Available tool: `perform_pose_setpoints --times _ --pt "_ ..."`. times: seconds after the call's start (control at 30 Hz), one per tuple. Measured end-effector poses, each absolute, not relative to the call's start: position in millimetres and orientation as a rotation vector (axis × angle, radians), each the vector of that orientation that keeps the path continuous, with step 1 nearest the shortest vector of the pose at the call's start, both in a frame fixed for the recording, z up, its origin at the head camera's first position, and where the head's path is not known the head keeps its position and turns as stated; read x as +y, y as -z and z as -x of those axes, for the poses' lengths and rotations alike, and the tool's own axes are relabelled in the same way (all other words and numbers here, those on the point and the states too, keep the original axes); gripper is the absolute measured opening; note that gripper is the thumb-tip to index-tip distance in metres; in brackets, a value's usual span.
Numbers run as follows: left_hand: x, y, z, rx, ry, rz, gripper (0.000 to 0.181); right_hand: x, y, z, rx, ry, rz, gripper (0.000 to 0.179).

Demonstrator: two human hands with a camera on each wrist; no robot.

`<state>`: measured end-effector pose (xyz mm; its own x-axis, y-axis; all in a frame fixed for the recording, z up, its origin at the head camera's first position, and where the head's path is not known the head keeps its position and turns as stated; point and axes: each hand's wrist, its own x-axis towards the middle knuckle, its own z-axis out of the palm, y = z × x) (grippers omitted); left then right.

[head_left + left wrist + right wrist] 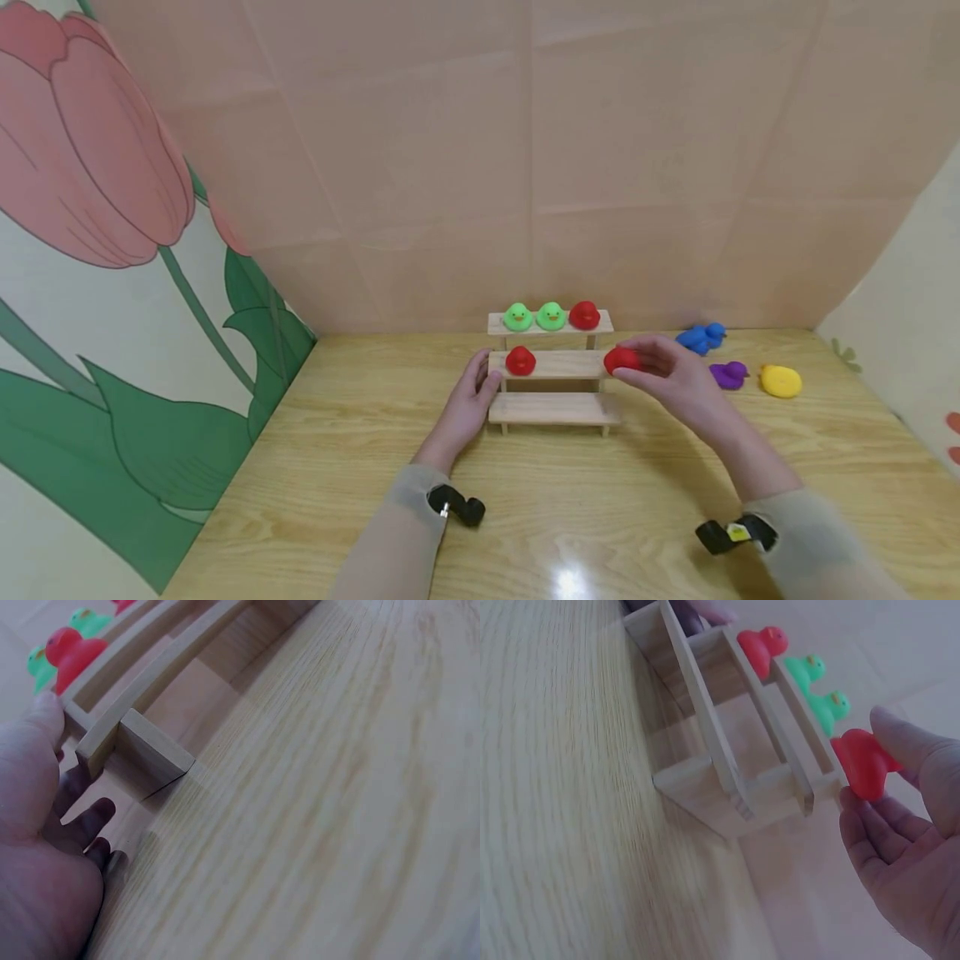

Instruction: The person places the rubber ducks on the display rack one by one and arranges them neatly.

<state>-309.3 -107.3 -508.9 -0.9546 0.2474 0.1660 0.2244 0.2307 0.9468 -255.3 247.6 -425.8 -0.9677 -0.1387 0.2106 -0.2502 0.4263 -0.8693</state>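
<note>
A three-tier wooden display stand [555, 408] stands on the table. On its top tier sit two green rubber ducks [517, 317] and a red rubber duck [584, 316]. Another red duck [521, 361] rests toward the left of the middle tier. My right hand [671, 379] pinches a further red duck [864, 766] between thumb and fingers, at the right end of that tier. At the stand's left end my left hand [468, 404] holds the side, thumb at the middle tier's edge and fingers lower down, as the left wrist view shows.
To the right of the stand lie a blue duck [701, 338], a purple duck [729, 375] and a yellow duck [781, 381]. Behind the wood-grain table [315, 467] rises a pinkish covering [420, 167]. A tulip-painted panel [112, 167] borders the left side.
</note>
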Motion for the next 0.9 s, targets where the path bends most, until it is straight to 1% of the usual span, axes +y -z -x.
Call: perform_pose_setpoints --times 0.27,0.63,0.9 --pt "-107.1 508.7 308.8 2.465 -1.861 -0.445 0.075 228.3 422.8 262.2 -2.571 -1.582 -0.409 0.054" --pt "-107.4 508.8 309.1 2.459 -1.865 -0.459 0.074 202.9 423.7 276.7 -2.587 -1.549 -0.488 0.047" --pt "-106.8 508.0 309.0 2.451 -1.877 -0.463 0.073 186.0 423.3 283.0 -2.628 -1.527 -0.478 0.046"
